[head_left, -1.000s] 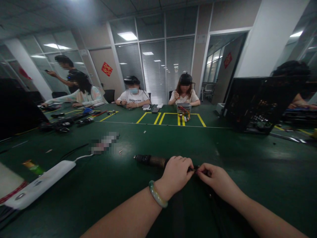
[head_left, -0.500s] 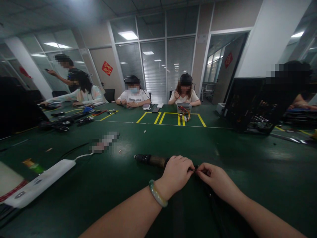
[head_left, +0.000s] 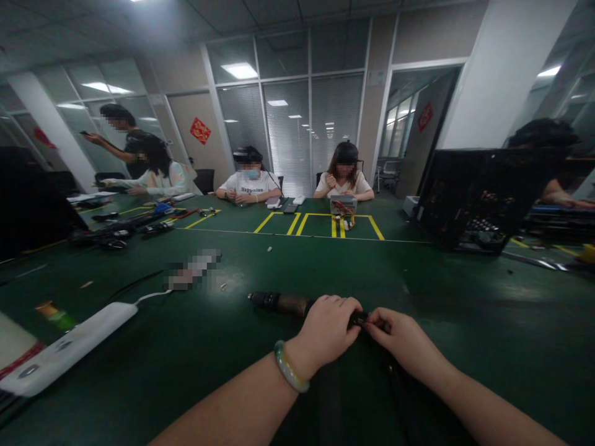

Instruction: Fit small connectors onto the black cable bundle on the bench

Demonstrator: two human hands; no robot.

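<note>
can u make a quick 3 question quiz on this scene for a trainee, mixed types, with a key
1. Multiple choice: what is the left hand holding?
A) a chair
B) the dark tool
C) a computer case

2. True or false: the right hand has its fingertips close to the left hand.

3. Fill in the missing word: seen from the person's seat, the white power strip lies to the ____ of the dark tool.

Key:
1. B
2. True
3. left
</note>
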